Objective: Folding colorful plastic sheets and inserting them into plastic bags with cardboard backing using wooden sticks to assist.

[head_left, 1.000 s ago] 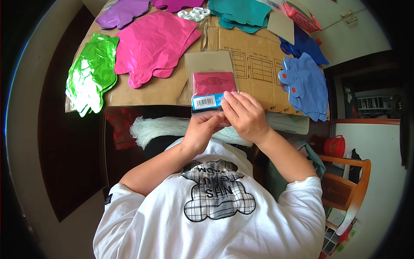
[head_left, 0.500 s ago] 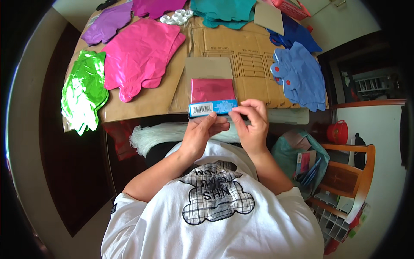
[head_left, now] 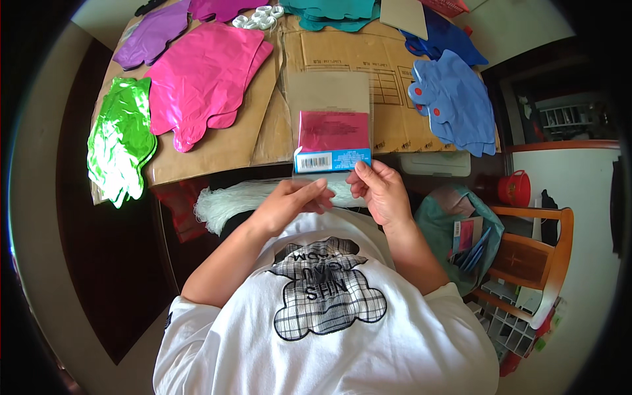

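Note:
A clear plastic packet [head_left: 334, 130] stands at the table's near edge, holding a beige card, a folded pink foil piece and a blue strip with a barcode. My right hand [head_left: 384, 191] grips its lower right corner between thumb and fingers. Just below the packet's lower left, my left hand [head_left: 296, 203] is loosely curled, its thumb over the fingers but apart from them, with nothing visible in it. Whether it touches the packet's clear lower flap, I cannot tell.
Flat foil pieces in green [head_left: 118, 141], pink [head_left: 204, 79], purple [head_left: 155, 34], teal [head_left: 336, 13] and light blue [head_left: 455, 99] lie on the cardboard-covered table [head_left: 217, 155]. White string [head_left: 237, 204] hangs below its edge. A teal bag [head_left: 441, 230] with packets stands right, beside a wooden chair [head_left: 526, 263].
The packet has come up and slightly right, and looks larger. My left hand has come off its blue strip and moved down and left; the right one now pinches its corner.

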